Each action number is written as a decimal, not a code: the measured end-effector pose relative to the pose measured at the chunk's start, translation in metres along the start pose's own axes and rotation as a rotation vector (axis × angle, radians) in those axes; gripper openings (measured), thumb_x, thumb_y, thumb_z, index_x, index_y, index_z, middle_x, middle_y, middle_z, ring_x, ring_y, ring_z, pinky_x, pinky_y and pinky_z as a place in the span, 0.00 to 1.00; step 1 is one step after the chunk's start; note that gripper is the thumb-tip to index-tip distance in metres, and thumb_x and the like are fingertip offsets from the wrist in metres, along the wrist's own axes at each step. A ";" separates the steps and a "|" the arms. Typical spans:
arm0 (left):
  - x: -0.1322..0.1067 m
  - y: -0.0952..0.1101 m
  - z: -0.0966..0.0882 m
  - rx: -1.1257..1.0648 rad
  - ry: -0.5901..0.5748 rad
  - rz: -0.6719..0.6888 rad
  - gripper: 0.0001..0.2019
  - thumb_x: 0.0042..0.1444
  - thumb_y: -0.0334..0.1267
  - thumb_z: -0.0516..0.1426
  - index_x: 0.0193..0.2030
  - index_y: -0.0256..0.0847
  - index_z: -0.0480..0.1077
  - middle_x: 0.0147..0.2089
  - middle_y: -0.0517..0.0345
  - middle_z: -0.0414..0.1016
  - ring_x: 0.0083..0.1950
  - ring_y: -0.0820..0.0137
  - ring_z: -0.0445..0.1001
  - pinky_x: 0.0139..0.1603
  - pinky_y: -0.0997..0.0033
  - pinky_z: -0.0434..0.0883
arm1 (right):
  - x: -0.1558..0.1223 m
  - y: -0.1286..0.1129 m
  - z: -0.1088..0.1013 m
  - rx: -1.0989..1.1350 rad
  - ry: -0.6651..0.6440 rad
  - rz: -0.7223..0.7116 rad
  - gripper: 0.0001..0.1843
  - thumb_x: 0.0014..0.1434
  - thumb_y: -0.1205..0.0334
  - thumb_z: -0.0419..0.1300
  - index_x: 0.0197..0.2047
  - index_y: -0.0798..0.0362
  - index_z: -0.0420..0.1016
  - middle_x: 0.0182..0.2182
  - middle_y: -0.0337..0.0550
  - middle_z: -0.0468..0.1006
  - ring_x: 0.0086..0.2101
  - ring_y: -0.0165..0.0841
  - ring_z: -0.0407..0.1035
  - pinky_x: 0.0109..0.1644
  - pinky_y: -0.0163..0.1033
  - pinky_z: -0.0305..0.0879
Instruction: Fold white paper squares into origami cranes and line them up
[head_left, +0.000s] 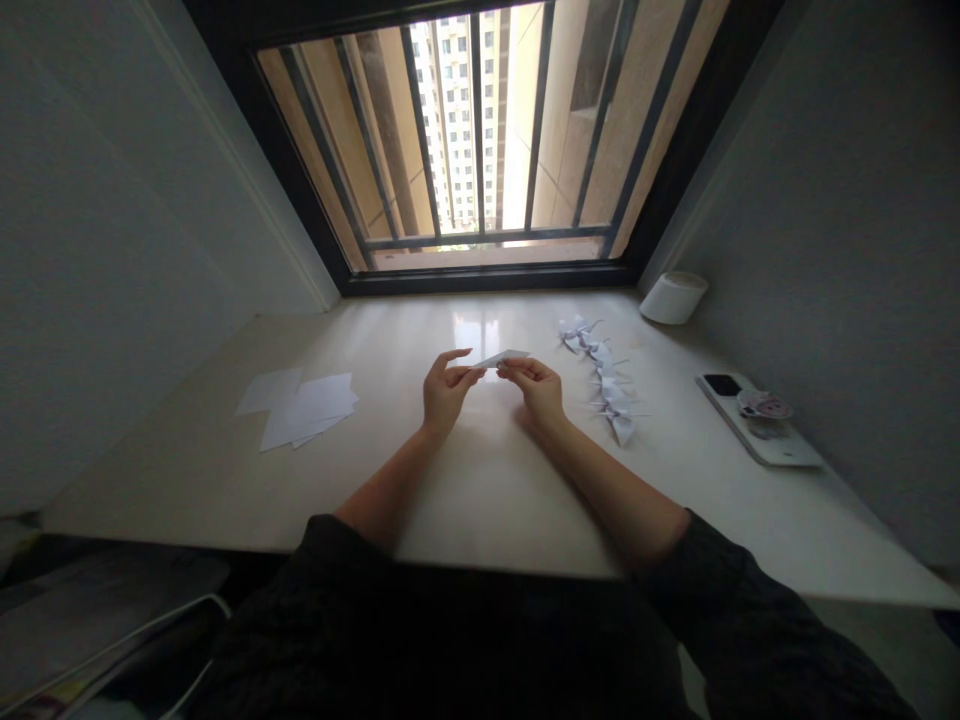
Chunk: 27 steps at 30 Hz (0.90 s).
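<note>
A narrow folded strip of white paper (502, 359) is held up above the pale desk (480, 500), with its end pinched in the fingertips of my right hand (534, 387). The fingers of my left hand (448, 392) meet the paper's other end. Its thumb stands slightly apart from the fingers. Part of the strip is hidden behind my fingers. To the right of my hands lies a line of folded white paper cranes (602, 378), out of reach of my fingers. Left of my hands, loose white paper sheets (301, 410) overlap on the desk.
A phone (757, 420) with a round grip on its back lies at the desk's right side. A white cylindrical roll (673, 298) stands in the far right corner. Walls flank the desk, and a barred window (480, 150) lies beyond its far edge.
</note>
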<state>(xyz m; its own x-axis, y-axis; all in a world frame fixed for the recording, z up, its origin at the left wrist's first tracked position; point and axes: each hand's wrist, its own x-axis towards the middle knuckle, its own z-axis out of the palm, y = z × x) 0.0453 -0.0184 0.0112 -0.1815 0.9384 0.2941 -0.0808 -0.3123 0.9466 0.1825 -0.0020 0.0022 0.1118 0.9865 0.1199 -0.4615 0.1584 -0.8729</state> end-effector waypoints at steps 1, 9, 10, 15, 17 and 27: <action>0.000 0.001 0.000 0.003 -0.005 0.001 0.24 0.42 0.40 0.65 0.48 0.41 0.68 0.31 0.57 0.78 0.34 0.70 0.76 0.39 0.68 0.72 | 0.000 0.000 0.000 -0.003 0.001 -0.004 0.10 0.37 0.64 0.69 0.27 0.52 0.77 0.26 0.39 0.80 0.28 0.33 0.74 0.40 0.41 0.69; 0.001 0.000 0.001 -0.045 -0.012 -0.097 0.22 0.40 0.41 0.66 0.44 0.39 0.70 0.31 0.55 0.78 0.34 0.69 0.76 0.40 0.67 0.71 | -0.002 0.002 0.001 -0.017 -0.029 -0.006 0.10 0.38 0.64 0.69 0.28 0.52 0.78 0.26 0.39 0.80 0.29 0.34 0.74 0.42 0.42 0.70; 0.001 -0.001 0.001 -0.061 -0.019 -0.112 0.22 0.40 0.41 0.66 0.44 0.38 0.70 0.31 0.55 0.78 0.34 0.69 0.76 0.40 0.66 0.71 | -0.002 0.003 0.001 -0.017 -0.030 -0.006 0.10 0.38 0.64 0.69 0.28 0.52 0.78 0.26 0.39 0.80 0.29 0.34 0.74 0.42 0.43 0.70; 0.002 -0.002 0.000 -0.098 -0.032 -0.152 0.22 0.38 0.42 0.66 0.41 0.38 0.71 0.32 0.54 0.79 0.35 0.68 0.77 0.42 0.65 0.71 | 0.000 0.003 0.000 -0.015 -0.017 -0.001 0.12 0.37 0.62 0.70 0.28 0.52 0.77 0.26 0.40 0.80 0.29 0.35 0.74 0.42 0.44 0.70; 0.002 -0.001 0.001 -0.096 -0.034 -0.152 0.21 0.39 0.42 0.66 0.41 0.38 0.71 0.31 0.55 0.79 0.36 0.68 0.77 0.43 0.65 0.71 | 0.000 0.003 0.000 -0.016 -0.009 -0.002 0.12 0.36 0.61 0.70 0.28 0.52 0.77 0.26 0.40 0.80 0.29 0.35 0.74 0.42 0.44 0.70; -0.001 0.004 0.001 -0.102 -0.092 -0.182 0.24 0.43 0.45 0.64 0.47 0.39 0.71 0.36 0.51 0.79 0.40 0.63 0.77 0.46 0.61 0.71 | 0.003 0.002 -0.003 -0.056 0.011 -0.008 0.11 0.38 0.62 0.68 0.29 0.52 0.77 0.26 0.40 0.80 0.29 0.34 0.74 0.41 0.43 0.69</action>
<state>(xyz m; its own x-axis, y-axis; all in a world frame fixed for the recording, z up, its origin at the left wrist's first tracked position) 0.0461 -0.0201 0.0145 -0.0650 0.9887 0.1350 -0.2037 -0.1456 0.9682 0.1848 0.0009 -0.0009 0.1245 0.9847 0.1221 -0.4103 0.1631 -0.8972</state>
